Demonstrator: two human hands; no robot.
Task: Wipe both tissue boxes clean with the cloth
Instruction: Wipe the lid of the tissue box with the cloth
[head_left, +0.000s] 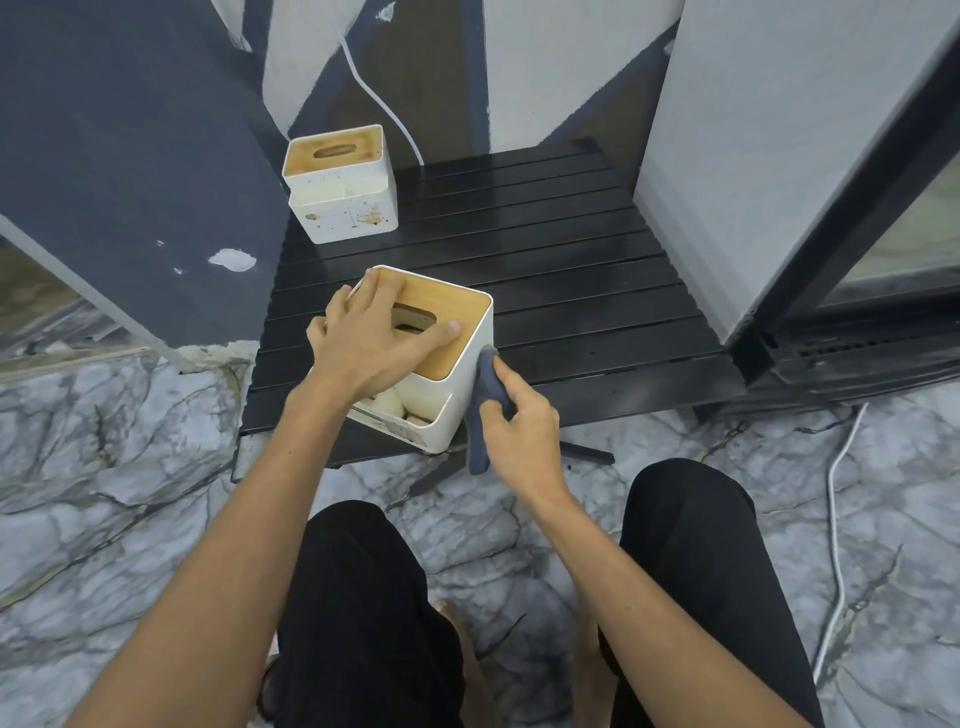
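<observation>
Left hand (371, 340) flat atop near tissue box (457, 384), right hand (519, 421) gripping cloth (480, 405); no legible writing.

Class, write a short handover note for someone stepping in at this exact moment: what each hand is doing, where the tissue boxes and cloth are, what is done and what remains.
Left hand: fingers spread, pressing on the wooden lid of the near tissue box to steady it.
Right hand: grips the dark blue cloth, held against the box's right side wall.
Near box sits at the front of the black slatted table; the far tissue box stands at the back left corner.
Done: cannot tell how much of the near box is clean.
Left: finish the near box, then the far one, which shows brown stains on its front.
</observation>
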